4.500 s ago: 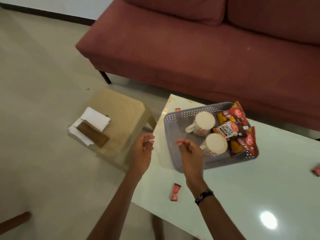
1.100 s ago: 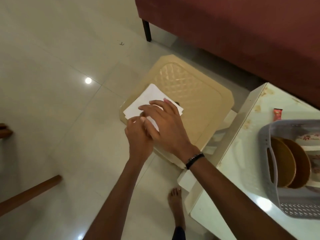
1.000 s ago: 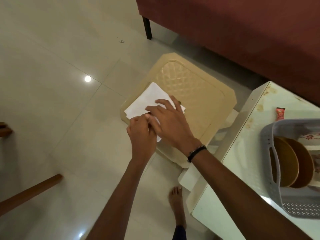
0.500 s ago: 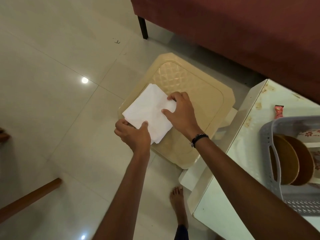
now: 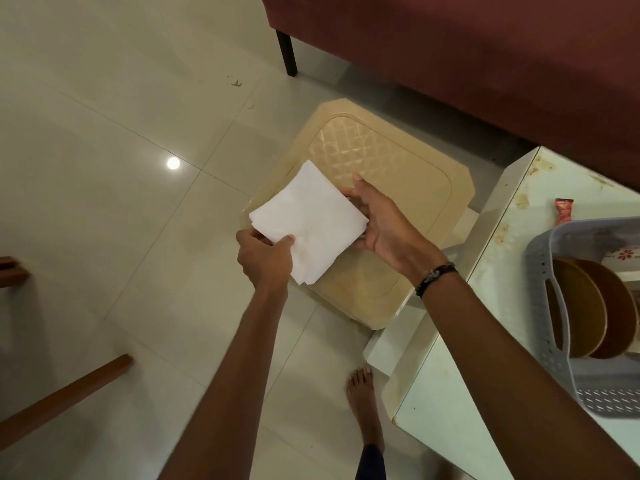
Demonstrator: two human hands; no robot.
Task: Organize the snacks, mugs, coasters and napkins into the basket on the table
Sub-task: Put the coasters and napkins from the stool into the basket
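One stack of white napkins (image 5: 308, 220) is held above the near-left part of the beige plastic stool (image 5: 398, 188), which serves as the landmark. Two hands are seen. The stack's near-left edge is pinched by the left hand (image 5: 266, 259), with the thumb laid on top and the other fingers curled beneath. The stack's right edge is gripped by the right hand (image 5: 381, 223), its fingers curled under the paper and the thumb at the near edge; a dark bracelet (image 5: 434, 275) is worn on that wrist. To the right of the stool a white table (image 5: 485, 341) is seen, and one grey perforated basket (image 5: 550, 306) is set on it. Two brown round coasters (image 5: 588, 317) are stood on edge inside the basket, and part of one white mug (image 5: 620, 254) is visible behind them. One red snack packet (image 5: 562, 211) is left lying on the table beyond the basket. A red sofa (image 5: 485, 64) is seen behind the stool.
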